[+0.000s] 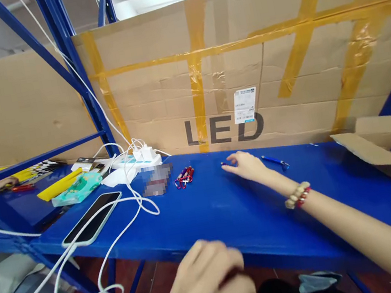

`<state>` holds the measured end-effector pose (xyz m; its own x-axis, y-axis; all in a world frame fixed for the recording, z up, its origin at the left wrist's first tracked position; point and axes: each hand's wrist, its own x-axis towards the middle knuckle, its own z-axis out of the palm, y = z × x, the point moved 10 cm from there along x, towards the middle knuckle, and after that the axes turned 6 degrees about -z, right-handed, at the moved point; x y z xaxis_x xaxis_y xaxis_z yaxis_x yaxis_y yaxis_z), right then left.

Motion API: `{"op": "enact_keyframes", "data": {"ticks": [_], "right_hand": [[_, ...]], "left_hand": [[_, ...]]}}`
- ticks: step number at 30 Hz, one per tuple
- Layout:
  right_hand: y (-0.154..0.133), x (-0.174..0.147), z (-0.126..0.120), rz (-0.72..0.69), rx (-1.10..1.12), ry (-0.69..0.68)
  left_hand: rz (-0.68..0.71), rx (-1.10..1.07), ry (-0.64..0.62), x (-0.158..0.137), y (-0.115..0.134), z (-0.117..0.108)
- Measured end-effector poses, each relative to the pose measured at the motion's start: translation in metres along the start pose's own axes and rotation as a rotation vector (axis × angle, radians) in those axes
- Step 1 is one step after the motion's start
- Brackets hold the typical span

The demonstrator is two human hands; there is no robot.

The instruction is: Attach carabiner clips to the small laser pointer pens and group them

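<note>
My right hand (247, 166) reaches over the blue shelf (207, 215), its fingers bent together around a small dark item at their tips, too small to name. Just right of it lies a blue pen (274, 161). To its left, a little cluster of red and purple carabiner keychains (184, 176) rests on the shelf. My left hand (214, 282) is in front of the shelf's near edge, blurred by motion. Its fingers look curled, but whether they hold anything cannot be made out.
A phone (93, 219) lies at the left under loose white cables (119, 230). Behind it are a power strip (145, 159) and a teal packet (78, 188). An opened cardboard box (378, 154) stands at the right. A large LED carton (156, 97) forms the back wall.
</note>
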<state>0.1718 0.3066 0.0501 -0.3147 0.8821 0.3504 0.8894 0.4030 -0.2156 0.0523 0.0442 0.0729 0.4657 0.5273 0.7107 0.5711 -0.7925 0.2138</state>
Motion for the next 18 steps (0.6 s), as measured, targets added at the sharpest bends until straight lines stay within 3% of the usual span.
{"op": "enact_keyframes", "data": {"ticks": [3, 5, 8, 9, 13, 15, 18], "right_hand": [[0.021, 0.022, 0.038, 0.054, -0.161, -0.102], [0.019, 0.024, 0.05, -0.055, -0.08, -0.142], [0.009, 0.013, 0.051, -0.249, 0.099, -0.164], [0.008, 0.008, 0.047, -0.284, 0.146, -0.142], [0.004, -0.006, 0.033, -0.363, 0.488, -0.091], [0.002, -0.008, 0.033, -0.363, 0.636, -0.1], [0.002, -0.006, 0.034, -0.324, 0.676, -0.083]], "left_hand": [[-0.27, -0.219, -0.086, 0.061, -0.07, 0.05], [-0.418, -0.293, -0.125, 0.094, -0.116, 0.086], [-0.488, -0.103, -0.098, 0.126, -0.168, 0.115], [-0.536, -0.053, -0.144, 0.127, -0.183, 0.126], [-0.562, 0.052, -0.33, 0.119, -0.21, 0.15], [-0.562, 0.067, -0.325, 0.115, -0.215, 0.148], [-0.567, 0.0, -0.325, 0.115, -0.217, 0.147]]}}
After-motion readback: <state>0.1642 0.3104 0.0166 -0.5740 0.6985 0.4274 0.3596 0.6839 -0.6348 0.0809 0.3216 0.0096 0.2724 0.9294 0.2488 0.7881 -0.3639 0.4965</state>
